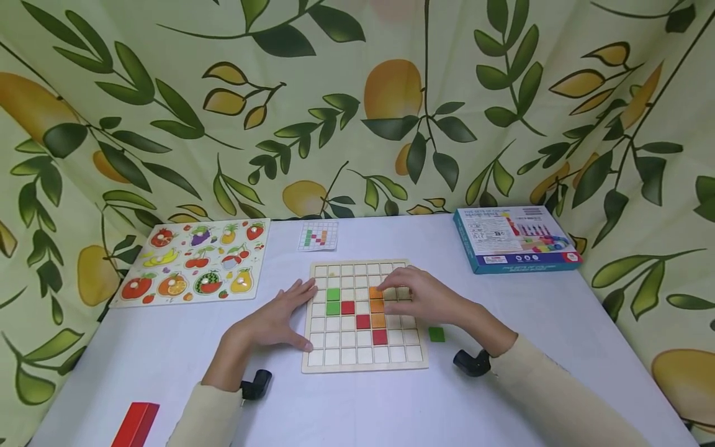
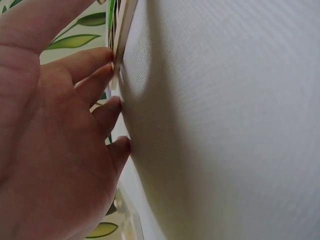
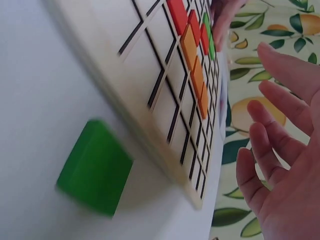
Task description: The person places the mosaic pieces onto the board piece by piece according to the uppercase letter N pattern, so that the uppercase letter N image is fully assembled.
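Observation:
A wooden grid board [image 1: 364,367] lies on the white table, with two light green tiles [image 1: 332,301], three red tiles [image 1: 363,321] and three orange tiles [image 1: 377,307] in its cells. My left hand [image 1: 274,318] is spread along the board's left side, thumb and fingertips at the edge. Over the board's right half, my right hand [image 1: 427,298] hovers with its fingertips near the orange tiles. The right wrist view shows these fingers [image 3: 272,135] loosely bent, holding nothing. A loose dark green tile [image 1: 437,334] lies just off the board's right edge, also visible as a green square [image 3: 95,167] there.
Behind the board lies a small card [image 1: 318,242] printed with a coloured grid pattern. A fruit puzzle board [image 1: 192,261] is at the back left, a blue box [image 1: 516,239] at the back right. Near the front left stands a red block [image 1: 136,425]. Leaf-patterned cloth [image 1: 357,143] hangs behind.

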{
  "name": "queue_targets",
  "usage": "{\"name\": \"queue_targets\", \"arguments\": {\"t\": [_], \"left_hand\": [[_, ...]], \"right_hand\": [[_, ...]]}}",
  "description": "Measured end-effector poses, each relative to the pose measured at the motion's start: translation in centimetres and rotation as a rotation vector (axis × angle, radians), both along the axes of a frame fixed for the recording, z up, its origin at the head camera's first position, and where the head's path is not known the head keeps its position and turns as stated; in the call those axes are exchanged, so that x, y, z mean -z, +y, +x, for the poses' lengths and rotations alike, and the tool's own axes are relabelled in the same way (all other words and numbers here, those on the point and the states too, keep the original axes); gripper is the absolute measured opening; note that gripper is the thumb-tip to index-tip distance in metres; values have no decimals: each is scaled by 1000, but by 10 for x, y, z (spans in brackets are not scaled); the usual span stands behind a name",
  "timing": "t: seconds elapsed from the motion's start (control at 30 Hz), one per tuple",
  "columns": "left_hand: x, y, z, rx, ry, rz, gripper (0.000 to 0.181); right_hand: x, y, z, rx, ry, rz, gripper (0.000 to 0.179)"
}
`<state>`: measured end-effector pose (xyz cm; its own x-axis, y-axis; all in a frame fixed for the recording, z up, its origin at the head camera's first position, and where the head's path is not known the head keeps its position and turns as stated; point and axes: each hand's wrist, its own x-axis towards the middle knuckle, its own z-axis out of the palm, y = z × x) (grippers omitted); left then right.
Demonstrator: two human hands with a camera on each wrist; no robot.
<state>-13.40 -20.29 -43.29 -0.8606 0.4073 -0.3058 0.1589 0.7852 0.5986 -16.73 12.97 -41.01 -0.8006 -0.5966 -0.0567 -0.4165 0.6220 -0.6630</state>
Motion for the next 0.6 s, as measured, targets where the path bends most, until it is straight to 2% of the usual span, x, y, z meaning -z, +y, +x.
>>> {"name": "queue_targets", "arguments": {"t": [0.37, 0.6], "left_hand": [[2, 0, -1, 3, 3, 2, 115], [-1, 0, -1, 2, -2, -10, 116]], "right_hand": [[-2, 56, 15, 112, 47, 15, 42], [0, 90, 30, 172, 86, -13, 45]]}}
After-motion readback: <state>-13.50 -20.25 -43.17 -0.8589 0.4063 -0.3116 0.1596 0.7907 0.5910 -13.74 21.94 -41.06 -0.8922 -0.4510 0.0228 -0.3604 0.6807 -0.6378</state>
